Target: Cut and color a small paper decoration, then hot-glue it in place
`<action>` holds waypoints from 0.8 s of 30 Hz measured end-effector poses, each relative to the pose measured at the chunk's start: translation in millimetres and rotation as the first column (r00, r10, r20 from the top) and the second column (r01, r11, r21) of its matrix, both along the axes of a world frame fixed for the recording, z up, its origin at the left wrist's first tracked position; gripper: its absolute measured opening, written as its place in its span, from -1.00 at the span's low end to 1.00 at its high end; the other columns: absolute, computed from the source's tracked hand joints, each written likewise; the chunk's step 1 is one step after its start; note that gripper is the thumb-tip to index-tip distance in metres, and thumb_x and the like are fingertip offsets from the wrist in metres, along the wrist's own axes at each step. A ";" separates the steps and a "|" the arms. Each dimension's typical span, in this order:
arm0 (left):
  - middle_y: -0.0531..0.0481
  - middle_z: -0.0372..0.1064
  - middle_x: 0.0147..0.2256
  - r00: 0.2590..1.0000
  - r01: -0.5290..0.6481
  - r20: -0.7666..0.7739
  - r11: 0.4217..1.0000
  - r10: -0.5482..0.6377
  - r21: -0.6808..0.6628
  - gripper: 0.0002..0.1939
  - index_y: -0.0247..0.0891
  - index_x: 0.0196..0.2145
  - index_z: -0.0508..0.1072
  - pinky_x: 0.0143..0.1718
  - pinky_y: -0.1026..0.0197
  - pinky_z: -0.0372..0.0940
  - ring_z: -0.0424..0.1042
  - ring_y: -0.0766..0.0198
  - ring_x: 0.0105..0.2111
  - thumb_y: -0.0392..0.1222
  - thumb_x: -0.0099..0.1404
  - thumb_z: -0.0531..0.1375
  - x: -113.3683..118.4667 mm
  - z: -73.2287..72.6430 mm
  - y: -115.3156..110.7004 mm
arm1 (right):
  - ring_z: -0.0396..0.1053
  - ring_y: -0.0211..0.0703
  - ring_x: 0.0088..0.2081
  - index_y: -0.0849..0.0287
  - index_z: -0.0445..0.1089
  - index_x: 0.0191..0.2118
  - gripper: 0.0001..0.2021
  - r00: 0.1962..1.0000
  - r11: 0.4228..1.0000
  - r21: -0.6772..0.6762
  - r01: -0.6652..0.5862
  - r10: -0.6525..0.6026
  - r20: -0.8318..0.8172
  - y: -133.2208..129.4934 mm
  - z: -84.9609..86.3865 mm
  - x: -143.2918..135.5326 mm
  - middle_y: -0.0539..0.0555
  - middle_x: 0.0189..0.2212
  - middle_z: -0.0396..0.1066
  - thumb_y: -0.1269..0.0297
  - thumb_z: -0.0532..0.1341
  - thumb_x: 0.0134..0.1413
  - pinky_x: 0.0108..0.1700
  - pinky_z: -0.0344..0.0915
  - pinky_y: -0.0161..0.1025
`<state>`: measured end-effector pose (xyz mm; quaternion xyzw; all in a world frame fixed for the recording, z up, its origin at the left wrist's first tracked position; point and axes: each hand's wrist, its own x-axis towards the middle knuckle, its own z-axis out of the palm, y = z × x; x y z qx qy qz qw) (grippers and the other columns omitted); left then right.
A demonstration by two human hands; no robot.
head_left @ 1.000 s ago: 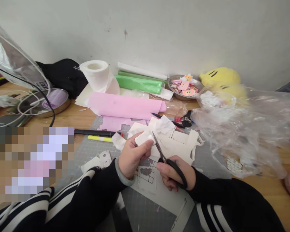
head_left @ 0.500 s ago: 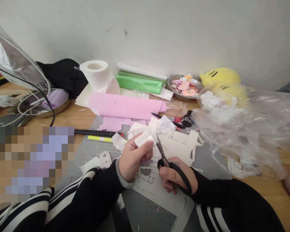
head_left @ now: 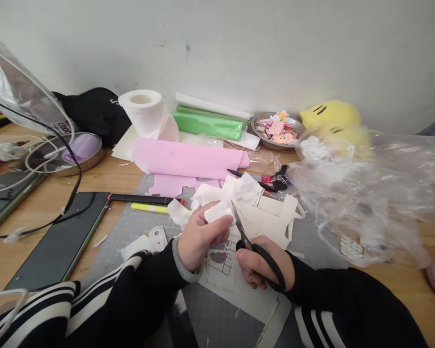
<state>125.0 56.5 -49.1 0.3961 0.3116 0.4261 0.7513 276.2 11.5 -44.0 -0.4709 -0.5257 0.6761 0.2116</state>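
Note:
My left hand (head_left: 205,237) pinches a small piece of white paper (head_left: 219,211) between thumb and fingers, above the middle of the mat. Black-handled scissors (head_left: 243,232) are in my right hand (head_left: 264,263), their blades pointing up and left to the right edge of that piece. How far the blades are apart is hard to make out. Beneath both hands lies a white sheet with printed black lines (head_left: 246,299). Crumpled white paper scraps (head_left: 244,186) lie just beyond the piece I hold.
On the grey cutting mat (head_left: 112,261) are a yellow pen (head_left: 148,208) and a metal ruler (head_left: 157,238). Behind stand folded pink material (head_left: 188,158), a white roll (head_left: 145,116) and a metal bowl (head_left: 257,131). Clear plastic bags (head_left: 369,198) crowd the right; a phone (head_left: 63,241) lies left.
Both hands stay nearly in place. The scissors have shifted very slightly left, and the paper in my left hand is turned a little. At left, the dark phone shows where blurred blocks were.

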 end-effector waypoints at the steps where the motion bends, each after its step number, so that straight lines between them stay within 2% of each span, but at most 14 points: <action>1: 0.24 -0.02 -0.75 1.000 0.001 0.003 1.000 -0.001 0.001 -0.68 -0.26 -0.58 0.14 -0.66 0.39 -0.07 -0.06 0.52 -0.71 -0.16 0.11 0.24 -0.1 -0.2 0.0 | 0.05 -0.43 -0.76 0.19 0.11 -0.73 -0.40 1.000 1.000 -0.001 0.016 -0.016 -0.001 -0.2 0.0 -0.9 -0.09 -0.83 0.05 -0.29 0.08 -0.08 -0.66 0.06 -0.39; 6: 0.24 -0.02 -0.74 1.000 -0.011 0.014 1.000 0.011 -0.001 -0.68 -0.26 -0.58 0.14 -0.66 0.39 -0.05 -0.05 0.52 -0.71 -0.15 0.09 0.26 -1.0 -2.1 2.1 | -0.02 -0.47 -0.78 0.18 0.08 -0.77 -0.43 0.997 0.997 -0.022 0.070 -0.069 0.031 -1.3 2.4 -4.8 -0.10 -0.84 0.02 -0.18 0.13 -0.05 -0.70 -0.02 -0.40; 10: 0.23 0.00 -0.74 1.000 0.009 -0.020 1.000 -0.009 0.011 -0.69 -0.27 -0.57 0.18 -0.66 0.40 -0.06 -0.04 0.52 -0.71 -0.13 0.09 0.27 -1.5 -0.9 -0.5 | 0.03 -0.46 -0.76 0.20 0.12 -0.75 -0.43 0.998 0.998 -0.005 0.059 -0.059 -0.008 -0.9 2.1 -3.0 -0.10 -0.84 0.04 -0.22 0.16 -0.10 -0.68 0.01 -0.41; 14: 0.07 0.29 -0.62 0.966 0.224 -0.149 0.973 -0.213 0.060 -0.77 -0.32 -0.49 0.33 -0.58 0.36 0.12 0.24 0.41 -0.62 -0.11 0.10 0.27 -1.4 1.1 -9.2 | 0.09 -0.41 -0.76 0.19 0.14 -0.69 -0.38 0.997 1.000 0.002 0.010 -0.009 -0.082 1.7 -5.1 2.4 -0.07 -0.81 0.09 -0.36 0.08 -0.14 -0.73 0.04 -0.40; 16: 0.02 0.35 -0.58 0.947 0.291 -0.155 0.956 -0.281 0.045 -0.78 -0.32 -0.41 0.37 -0.54 0.33 0.17 0.31 0.34 -0.58 -0.08 0.16 0.21 -1.9 -0.3 -12.1 | 0.09 -0.41 -0.76 0.19 0.13 -0.67 -0.39 0.993 1.000 0.001 -0.012 0.012 -0.114 3.0 -8.1 4.6 -0.08 -0.80 0.09 -0.35 0.07 -0.13 -0.74 0.04 -0.41; 18: 0.08 0.27 -0.63 0.959 0.254 -0.141 0.967 -0.246 0.038 -0.77 -0.31 -0.43 0.34 -0.60 0.36 0.08 0.22 0.41 -0.64 -0.07 0.17 0.20 -2.8 -3.1 -12.3 | 0.12 -0.41 -0.74 0.20 0.14 -0.63 -0.42 0.990 1.000 0.001 -0.017 0.017 -0.139 3.8 -9.1 5.7 -0.09 -0.77 0.11 -0.32 0.11 -0.12 -0.73 0.05 -0.43; 21: 0.17 0.08 -0.70 0.988 0.123 -0.101 0.991 -0.118 0.048 -0.71 -0.30 -0.53 0.25 -0.66 0.38 -0.08 0.02 0.49 -0.69 -0.05 0.13 0.23 -3.5 -6.2 -9.1 | 0.19 -0.39 -0.68 0.21 0.17 -0.55 -0.44 0.983 0.999 -0.042 -0.015 0.007 -0.183 3.9 -8.4 5.8 -0.09 -0.71 0.15 -0.30 0.14 -0.15 -0.71 0.11 -0.45; 24: 0.18 0.06 -0.70 0.998 0.021 -0.056 0.999 -0.019 0.048 -0.70 -0.28 -0.54 0.20 -0.64 0.36 -0.09 0.01 0.48 -0.67 -0.06 0.13 0.21 -2.4 -4.7 -5.9 | 0.21 -0.36 -0.67 0.22 0.19 -0.54 -0.43 0.980 0.997 -0.082 -0.010 -0.007 -0.198 3.9 -8.4 4.5 -0.08 -0.71 0.15 -0.31 0.13 -0.17 -0.70 0.14 -0.44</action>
